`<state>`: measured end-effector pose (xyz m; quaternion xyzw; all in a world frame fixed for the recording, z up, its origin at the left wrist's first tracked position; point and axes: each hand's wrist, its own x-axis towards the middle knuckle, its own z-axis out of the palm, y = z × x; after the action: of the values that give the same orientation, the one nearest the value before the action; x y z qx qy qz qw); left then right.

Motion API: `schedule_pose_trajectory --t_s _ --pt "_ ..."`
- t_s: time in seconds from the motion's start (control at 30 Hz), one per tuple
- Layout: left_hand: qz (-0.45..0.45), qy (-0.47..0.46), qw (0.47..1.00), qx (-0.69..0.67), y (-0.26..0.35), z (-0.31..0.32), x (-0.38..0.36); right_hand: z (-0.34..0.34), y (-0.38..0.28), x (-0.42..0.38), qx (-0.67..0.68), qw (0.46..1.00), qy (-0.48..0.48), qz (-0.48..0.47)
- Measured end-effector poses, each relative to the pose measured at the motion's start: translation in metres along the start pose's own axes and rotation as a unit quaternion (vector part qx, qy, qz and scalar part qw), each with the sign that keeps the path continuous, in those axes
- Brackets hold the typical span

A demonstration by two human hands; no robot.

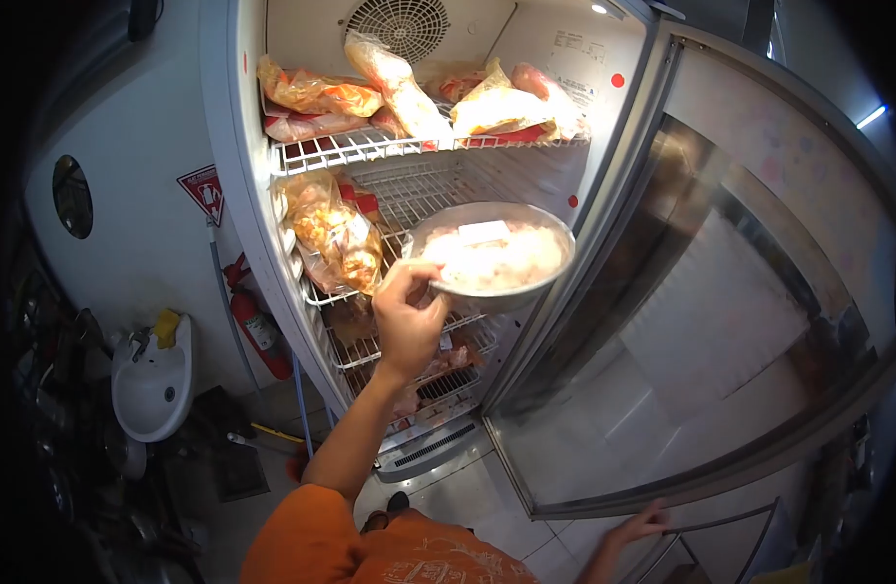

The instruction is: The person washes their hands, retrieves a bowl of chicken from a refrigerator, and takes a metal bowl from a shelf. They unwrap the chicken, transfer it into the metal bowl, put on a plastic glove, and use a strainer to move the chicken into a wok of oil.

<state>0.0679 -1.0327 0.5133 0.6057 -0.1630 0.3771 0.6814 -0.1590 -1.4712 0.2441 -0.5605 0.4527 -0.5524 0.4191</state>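
My left hand point(410, 313) pinches the near-left rim of a round metal bowl point(501, 301), thumb and fingers closed on it. Pale pinkish pieces point(511, 261), perhaps raw meat, fill the bowl, and a small white rectangle point(484, 233) lies on top. The bowl is held up in front of the middle wire shelf point(419, 200) of an open upright fridge. To the left of the bowl, a bag of orange-yellow food point(336, 234) rests on that shelf. Low on the right, my right hand point(642, 524) is apart from the bowl with fingers stretched out, near the fridge door's lower edge.
The glass fridge door point(701, 292) stands wide open at right. Plastic bags of food point(501, 109) lie on the top shelf. A fire extinguisher point(258, 326) and a white sink point(156, 384) are at left. A metal-framed rack point(725, 540) stands at lower right.
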Motion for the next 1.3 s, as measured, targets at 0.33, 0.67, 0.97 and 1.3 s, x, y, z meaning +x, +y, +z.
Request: schedule_pose_trajectory --t_s 0.33,0.67,0.97,1.3 --pt "0.055 -0.239 0.964 0.100 -0.003 -0.024 -0.128 0.107 -0.187 -0.150 0.367 0.543 -0.574 0.491" --pt "0.052 -0.226 0.973 0.010 0.024 -0.028 -0.150 0.070 -0.164 -0.166 0.373 0.493 -0.563 0.550" --pt "0.048 -0.198 0.978 -0.049 0.056 -0.020 -0.152 0.048 -0.184 -0.156 0.407 0.476 -0.554 0.549" --pt "-0.165 -0.103 0.974 -0.116 0.060 -0.026 -0.166 0.043 -0.189 -0.153 0.390 0.584 -0.548 0.455"
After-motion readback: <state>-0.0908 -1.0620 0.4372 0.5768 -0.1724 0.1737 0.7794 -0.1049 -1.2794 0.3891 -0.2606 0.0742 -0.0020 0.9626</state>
